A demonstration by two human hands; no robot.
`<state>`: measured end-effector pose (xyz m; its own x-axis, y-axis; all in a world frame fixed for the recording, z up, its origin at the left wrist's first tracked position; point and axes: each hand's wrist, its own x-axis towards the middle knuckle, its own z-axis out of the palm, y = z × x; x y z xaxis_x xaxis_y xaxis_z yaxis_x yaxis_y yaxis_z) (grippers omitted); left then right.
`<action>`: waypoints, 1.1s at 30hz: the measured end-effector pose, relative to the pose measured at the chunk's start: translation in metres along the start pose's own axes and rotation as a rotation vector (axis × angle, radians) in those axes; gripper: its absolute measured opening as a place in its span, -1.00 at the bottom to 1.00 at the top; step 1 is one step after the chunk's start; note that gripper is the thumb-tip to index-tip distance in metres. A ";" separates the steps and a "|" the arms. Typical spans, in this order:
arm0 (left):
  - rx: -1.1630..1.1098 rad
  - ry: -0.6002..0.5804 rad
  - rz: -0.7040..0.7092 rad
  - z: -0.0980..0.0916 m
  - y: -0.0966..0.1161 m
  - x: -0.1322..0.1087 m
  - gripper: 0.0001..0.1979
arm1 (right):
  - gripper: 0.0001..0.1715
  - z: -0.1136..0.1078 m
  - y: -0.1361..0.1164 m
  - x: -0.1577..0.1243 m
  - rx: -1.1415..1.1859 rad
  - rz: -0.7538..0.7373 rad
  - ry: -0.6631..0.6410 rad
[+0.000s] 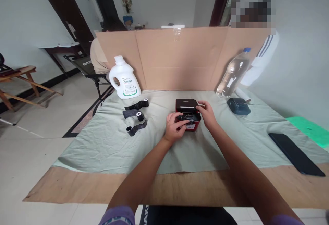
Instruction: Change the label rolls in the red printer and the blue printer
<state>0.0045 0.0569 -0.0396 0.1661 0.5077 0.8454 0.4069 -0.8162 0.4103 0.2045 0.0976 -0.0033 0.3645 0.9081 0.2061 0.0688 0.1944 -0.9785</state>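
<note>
A small red and black label printer [188,109] stands open in the middle of the table on a pale green cloth [108,142]. My left hand [174,126] is curled at its front left, fingers pinching a black roll inside the open compartment. My right hand [207,113] grips the printer's right side, fingers bent over the edge. Three black ribbon rolls [136,117] with white cores lie on the cloth to the left, partly unrolled.
A white detergent jug [124,78] stands at the back left, a clear water bottle [233,72] at the back right, beside a dark blue pouch [239,106]. A black phone [295,153] lies at right. A cardboard screen [180,57] walls the back. A person sits behind it.
</note>
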 end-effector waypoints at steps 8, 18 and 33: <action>0.073 0.014 0.010 -0.020 -0.008 0.007 -0.62 | -0.51 0.016 0.041 -0.020 0.428 0.144 0.016; 0.622 -0.399 -0.655 -0.119 -0.148 0.097 -0.55 | -0.50 0.019 0.054 -0.020 0.490 0.071 -0.011; 1.012 -0.776 -0.648 -0.228 -0.137 0.145 -0.57 | -0.48 0.017 0.052 -0.018 0.411 0.045 -0.058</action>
<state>-0.2318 0.1796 0.1051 0.0128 0.9972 0.0731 0.9987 -0.0091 -0.0508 0.1856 0.0974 -0.0582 0.3049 0.9362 0.1748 -0.3265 0.2751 -0.9043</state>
